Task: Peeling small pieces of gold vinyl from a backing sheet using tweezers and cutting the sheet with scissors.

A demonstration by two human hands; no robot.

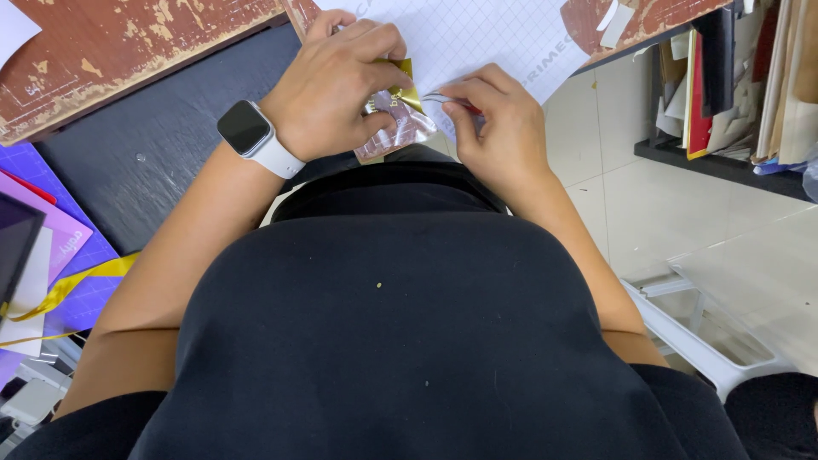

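Gold ribbon [404, 83], folded into a small bow-like shape, sits between our two hands at the near edge of the worn red-brown table [111, 64], just over a white gridded sheet [477, 38] that lies at that edge. Our left hand [336, 85] reaches in from the left with the wrist bent, back of the hand up, fingers curled down and closed over the ribbon and over the top of a small clear plastic bag [400, 128] that hangs just beneath it. A white smartwatch [249, 132] rides on that wrist, and the forearm runs back along our left side. Our right hand [494, 128] comes in from the right, knuckles up, thumb and forefinger pinched shut on a thin tool with a red handle [456, 102], whose tip points left toward the ribbon; we cannot tell what kind of tool it is. Both hands nearly touch, close in front of our black shirt [400, 332]. Off to the left, a purple cutting mat [64, 234] carries a loose strand of yellow ribbon [72, 285]. At the right, a dark shelf [724, 162] holds upright papers and folders above a pale tiled floor [665, 213].
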